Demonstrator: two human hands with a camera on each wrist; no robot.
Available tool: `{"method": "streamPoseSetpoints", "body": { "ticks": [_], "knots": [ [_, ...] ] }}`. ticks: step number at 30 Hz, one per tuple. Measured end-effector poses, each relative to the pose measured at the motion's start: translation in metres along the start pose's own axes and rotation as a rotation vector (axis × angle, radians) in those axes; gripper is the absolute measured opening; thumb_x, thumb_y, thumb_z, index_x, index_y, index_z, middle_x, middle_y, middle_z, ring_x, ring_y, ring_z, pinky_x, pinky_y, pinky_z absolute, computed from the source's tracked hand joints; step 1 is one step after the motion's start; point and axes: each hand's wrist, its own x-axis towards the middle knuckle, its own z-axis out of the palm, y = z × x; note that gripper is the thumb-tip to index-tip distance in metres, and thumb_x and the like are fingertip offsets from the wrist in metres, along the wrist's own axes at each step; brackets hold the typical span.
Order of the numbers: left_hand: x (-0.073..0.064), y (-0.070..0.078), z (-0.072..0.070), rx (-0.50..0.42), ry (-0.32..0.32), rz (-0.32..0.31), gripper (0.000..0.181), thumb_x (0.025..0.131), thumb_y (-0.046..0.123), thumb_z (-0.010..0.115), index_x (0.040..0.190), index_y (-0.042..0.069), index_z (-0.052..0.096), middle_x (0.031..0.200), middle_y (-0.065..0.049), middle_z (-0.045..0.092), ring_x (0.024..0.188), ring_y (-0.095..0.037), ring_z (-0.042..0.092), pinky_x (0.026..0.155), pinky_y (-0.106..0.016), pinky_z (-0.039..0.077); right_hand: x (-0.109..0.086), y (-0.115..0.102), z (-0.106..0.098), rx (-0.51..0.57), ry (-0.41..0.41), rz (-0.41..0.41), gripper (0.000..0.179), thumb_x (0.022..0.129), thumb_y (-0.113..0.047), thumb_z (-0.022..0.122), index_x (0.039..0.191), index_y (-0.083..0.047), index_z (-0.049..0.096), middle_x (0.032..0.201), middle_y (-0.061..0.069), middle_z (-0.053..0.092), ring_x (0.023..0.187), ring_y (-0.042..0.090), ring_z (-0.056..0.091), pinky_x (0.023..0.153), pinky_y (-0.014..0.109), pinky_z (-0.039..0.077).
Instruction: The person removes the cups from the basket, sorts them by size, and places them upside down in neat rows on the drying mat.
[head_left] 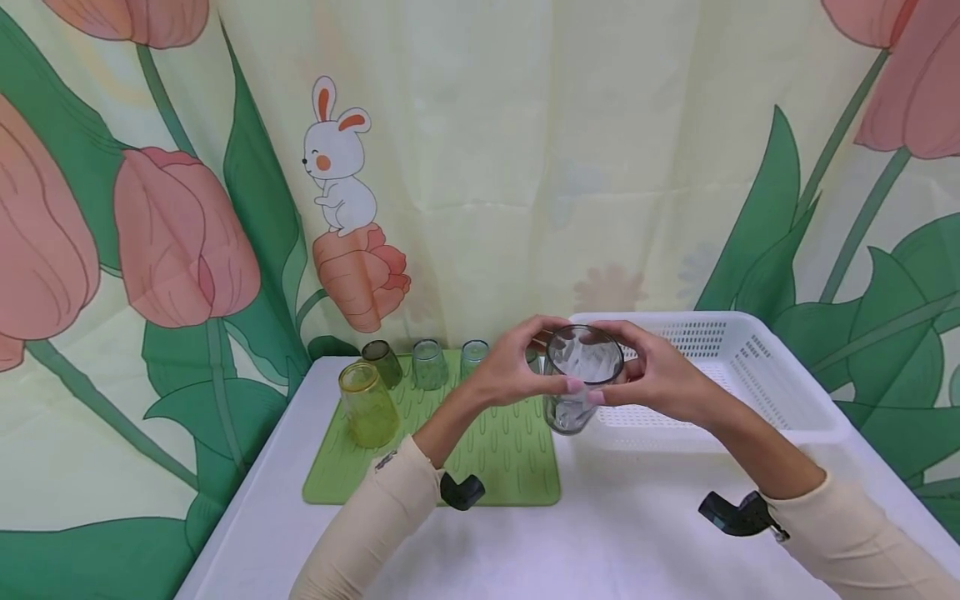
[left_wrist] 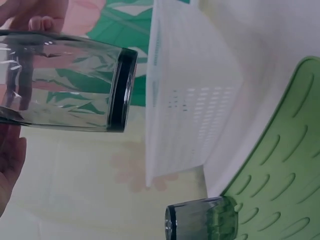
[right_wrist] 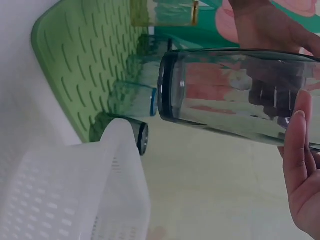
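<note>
A tall grey-tinted drinking glass is held in the air, its rim up and its thick base down. My left hand grips its left side near the rim, and my right hand grips the right side, with both thumbs at the front. In the left wrist view, the glass shows its dark, heavy base, clear of the fingers. From the right wrist, fingers wrap the upper part of the glass. Below and behind it lie a green drying mat and a white plastic basket.
Upside-down glasses stand on the mat: a yellow one at left, a dark one behind it, and pale blue ones along the back. A small grey glass stands at the mat's corner near the basket. A tulip-printed curtain hangs behind the table.
</note>
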Motion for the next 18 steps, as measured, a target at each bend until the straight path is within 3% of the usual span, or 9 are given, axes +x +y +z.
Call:
{"method": "streamPoseSetpoints", "body": {
  "ticks": [5, 8, 13, 16, 18],
  "knots": [
    [-0.004, 0.005, -0.005, -0.013, -0.007, 0.013, 0.073, 0.076, 0.038, 0.079, 0.139, 0.013, 0.052, 0.121, -0.004, 0.062, 0.105, -0.016, 0.059, 0.096, -0.046, 0.053, -0.005, 0.007, 0.004, 0.02, 0.012, -0.041, 0.084, 0.083, -0.008, 0.081, 0.152, -0.012, 0.034, 0.139, 0.017, 0.049, 0.064, 0.022, 0.064, 0.064, 0.029, 0.055],
    [-0.005, 0.009, -0.007, -0.036, -0.011, 0.037, 0.078, 0.076, 0.049, 0.076, 0.139, 0.011, 0.051, 0.125, -0.008, 0.062, 0.105, -0.015, 0.058, 0.097, -0.041, 0.052, -0.009, 0.017, 0.01, 0.055, 0.001, -0.05, 0.084, 0.083, -0.006, 0.078, 0.153, -0.011, 0.032, 0.147, 0.014, 0.042, 0.063, 0.023, 0.063, 0.063, 0.029, 0.054],
    [-0.006, 0.016, -0.01, -0.066, 0.001, 0.08, 0.097, 0.071, 0.078, 0.069, 0.138, 0.009, 0.052, 0.127, -0.01, 0.063, 0.107, -0.013, 0.059, 0.097, -0.032, 0.051, -0.013, 0.035, 0.027, 0.118, -0.041, -0.003, 0.083, 0.084, -0.006, 0.077, 0.152, -0.008, 0.029, 0.128, 0.018, 0.052, 0.061, 0.016, 0.06, 0.059, 0.029, 0.05],
    [-0.007, 0.02, -0.011, -0.072, 0.005, 0.091, 0.104, 0.068, 0.086, 0.064, 0.137, 0.01, 0.053, 0.127, -0.007, 0.063, 0.107, -0.011, 0.06, 0.097, -0.032, 0.051, -0.014, 0.043, 0.037, 0.162, -0.066, 0.036, 0.085, 0.084, -0.007, 0.078, 0.151, -0.005, 0.026, 0.113, 0.019, 0.062, 0.062, 0.012, 0.059, 0.059, 0.028, 0.049],
    [-0.007, 0.022, -0.011, -0.071, -0.001, 0.095, 0.105, 0.067, 0.088, 0.063, 0.137, 0.009, 0.052, 0.128, -0.006, 0.063, 0.107, -0.01, 0.06, 0.097, -0.032, 0.051, -0.014, 0.048, 0.044, 0.188, -0.084, 0.051, 0.088, 0.084, -0.007, 0.078, 0.152, -0.003, 0.022, 0.115, 0.02, 0.066, 0.068, 0.013, 0.063, 0.064, 0.028, 0.053]
  ]
}}
